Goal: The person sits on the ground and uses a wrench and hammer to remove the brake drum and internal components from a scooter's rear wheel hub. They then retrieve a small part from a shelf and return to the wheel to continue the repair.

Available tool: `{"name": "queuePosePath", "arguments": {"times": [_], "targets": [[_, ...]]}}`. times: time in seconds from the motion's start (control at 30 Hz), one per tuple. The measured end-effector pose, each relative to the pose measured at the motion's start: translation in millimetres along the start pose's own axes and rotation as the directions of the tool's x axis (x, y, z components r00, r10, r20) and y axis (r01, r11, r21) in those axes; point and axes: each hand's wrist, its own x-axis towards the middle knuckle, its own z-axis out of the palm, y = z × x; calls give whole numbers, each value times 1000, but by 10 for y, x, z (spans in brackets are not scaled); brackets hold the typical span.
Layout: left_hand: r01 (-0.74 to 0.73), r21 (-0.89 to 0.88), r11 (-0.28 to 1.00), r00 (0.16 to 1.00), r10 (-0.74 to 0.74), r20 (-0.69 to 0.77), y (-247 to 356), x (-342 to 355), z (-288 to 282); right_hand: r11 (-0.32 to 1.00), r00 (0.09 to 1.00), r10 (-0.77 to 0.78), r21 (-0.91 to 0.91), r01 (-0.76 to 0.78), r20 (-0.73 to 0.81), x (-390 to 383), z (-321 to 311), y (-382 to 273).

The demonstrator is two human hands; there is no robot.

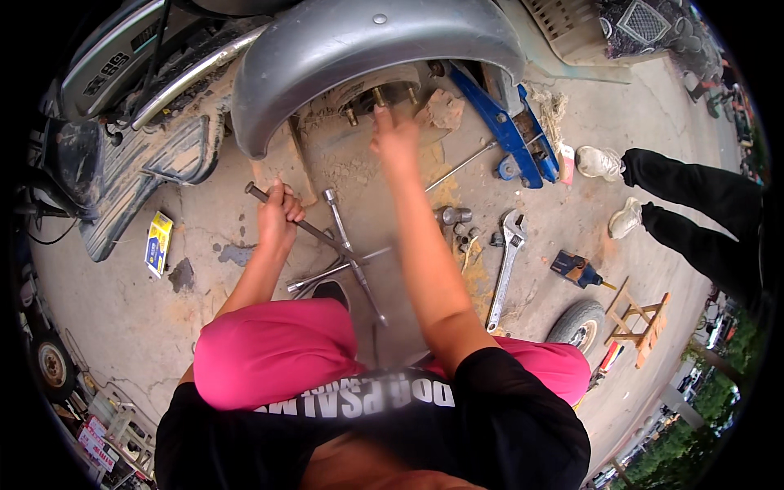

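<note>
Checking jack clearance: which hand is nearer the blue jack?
Right. The right hand is at a bolt under the grey fender, left of the blue jack; the left hand grips a metal bar, farther left and lower in the picture.

Yellow box on concrete, wooden stool, bystander's black trousers and pale shoes, beige crate, green trees

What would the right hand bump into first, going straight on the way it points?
The right hand would most likely meet the brass-coloured stud just ahead, which it may be touching; beyond lies the dusty hub under the grey fender, though depth is unclear.
</note>
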Motion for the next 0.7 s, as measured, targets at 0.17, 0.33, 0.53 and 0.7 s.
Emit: {"name": "queuePosePath", "arguments": {"times": [0.17, 0.33, 0.53, 0.7], "targets": [[41, 2, 999, 999, -41, 6, -10, 48, -34, 777, 886, -461, -507, 372, -56, -122, 78, -126], [315, -14, 949, 949, -315, 25, -305, 191, -37, 574, 795, -606, -701, 423, -17, -43, -39, 7], [500, 256, 827, 860, -510, -29, -1083, -14, 300, 628, 964, -243, -740, 239, 105, -341, -408, -392], [428, 371, 824, 883, -469, 23, -1477, -151, 275, 458, 864, -369, -876, -151, -342, -949, -2623, 608]]}}
